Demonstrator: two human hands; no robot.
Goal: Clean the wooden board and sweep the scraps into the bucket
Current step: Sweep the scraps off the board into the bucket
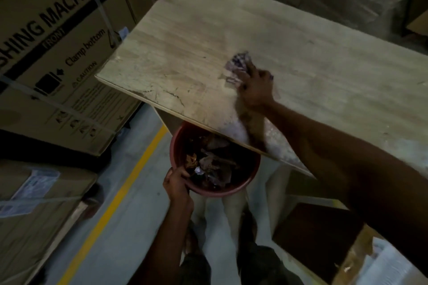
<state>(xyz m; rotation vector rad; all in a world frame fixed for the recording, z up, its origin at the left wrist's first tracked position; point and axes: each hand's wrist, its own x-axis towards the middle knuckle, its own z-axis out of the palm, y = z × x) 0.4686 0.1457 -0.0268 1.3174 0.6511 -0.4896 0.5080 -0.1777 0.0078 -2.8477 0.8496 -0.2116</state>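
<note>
A pale wooden board [231,37] fills the upper middle of the head view, tilted across the frame. My right hand [256,87] rests on it near its front edge, shut on a crumpled purplish cloth [238,63]. White dust lies smeared on the board between that hand and the edge. Just below the board's front edge is a reddish bucket [177,146] holding several scraps of paper and debris [213,164]. My left hand [177,184] grips the bucket's near rim, holding it under the edge.
Large cardboard washing-machine boxes [51,58] are stacked at the left. More boxes [34,210] stand at the lower left. A yellow floor line [120,194] runs along the grey floor. Brown panels and wrapped goods [324,233] sit under the board at right.
</note>
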